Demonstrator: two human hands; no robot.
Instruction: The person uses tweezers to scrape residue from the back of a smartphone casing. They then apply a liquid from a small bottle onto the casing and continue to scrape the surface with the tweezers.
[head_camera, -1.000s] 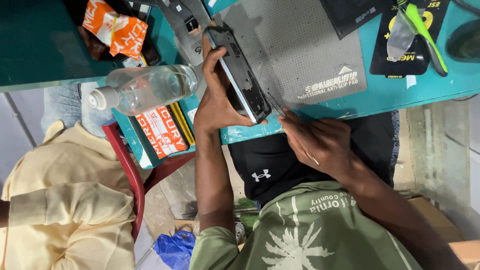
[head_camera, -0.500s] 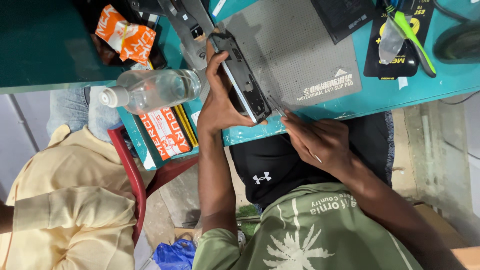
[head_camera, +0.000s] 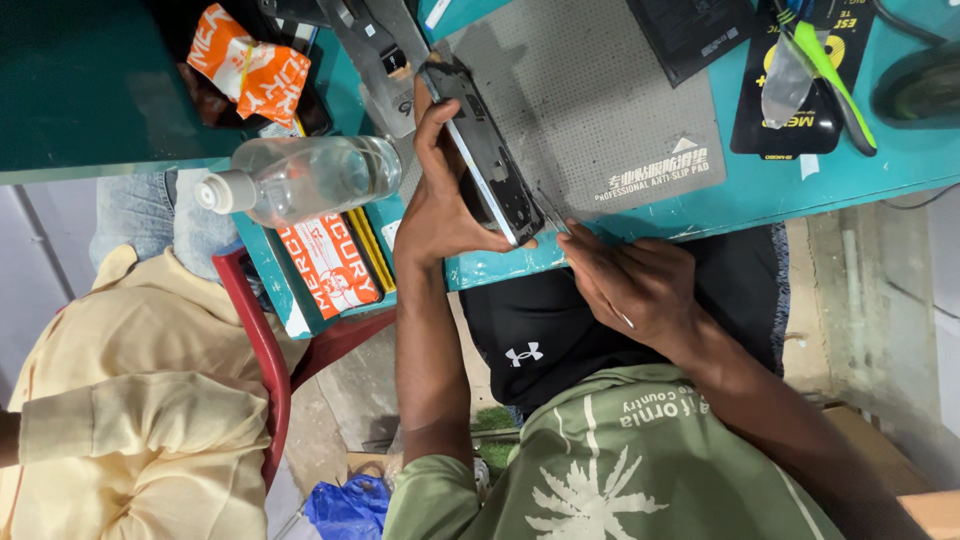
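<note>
My left hand (head_camera: 438, 205) grips a dark, opened phone (head_camera: 490, 165), holding it on edge and tilted over the near side of a grey anti-slip mat (head_camera: 610, 90). Just right of the phone's lower end is my right hand (head_camera: 632, 282), fingers pinched on a thin metal tool (head_camera: 551, 208). The tool's tip touches the phone's lower corner. Both hands sit at the front edge of the teal table (head_camera: 770, 190).
A clear plastic bottle (head_camera: 305, 178) lies on its side left of the phone, over an orange-and-white box (head_camera: 330, 265). An orange packet (head_camera: 250, 68) is at the back left. A green-handled tool (head_camera: 835, 75) rests on a black card at right. A person in a yellow shirt (head_camera: 130, 400) sits on a red chair (head_camera: 250, 330) at left.
The view has shifted slightly. My left hand keeps hold of the phone and my right hand has edged closer to its lower corner with the tool.
</note>
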